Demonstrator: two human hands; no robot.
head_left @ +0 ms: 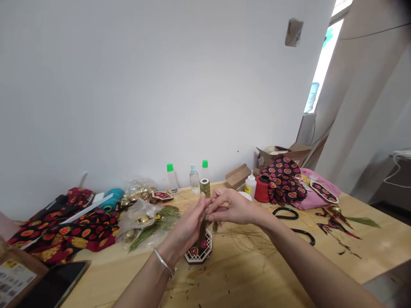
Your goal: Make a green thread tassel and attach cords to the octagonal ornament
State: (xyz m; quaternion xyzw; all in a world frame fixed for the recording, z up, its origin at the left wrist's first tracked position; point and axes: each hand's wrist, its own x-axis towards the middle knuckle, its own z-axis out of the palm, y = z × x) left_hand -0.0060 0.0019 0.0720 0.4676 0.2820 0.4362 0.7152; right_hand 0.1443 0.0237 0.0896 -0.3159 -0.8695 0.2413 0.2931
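Note:
My left hand (189, 226) and my right hand (234, 207) meet above the wooden table (257, 273), fingers pinched together on thin olive-green threads (214, 224) that hang down as a small tassel. Below them an octagonal ornament (199, 250) covered in black cloth with red circles hangs or rests by the left hand, touching the table. A silver bangle sits on my left wrist. A spool of olive-green thread (204, 187) stands just behind the fingers. Loose green strands (247, 239) lie on the table under the right forearm.
Patterned black-red cloth (64, 233) is piled at the left, with a plastic bag of gold bells (138, 218). Small bottles with green caps (171, 177), a glue bottle (250, 185), a red spool (262, 188), cardboard boxes (285, 154) and black scissors (287, 213) stand behind. A phone (54, 284) lies front left.

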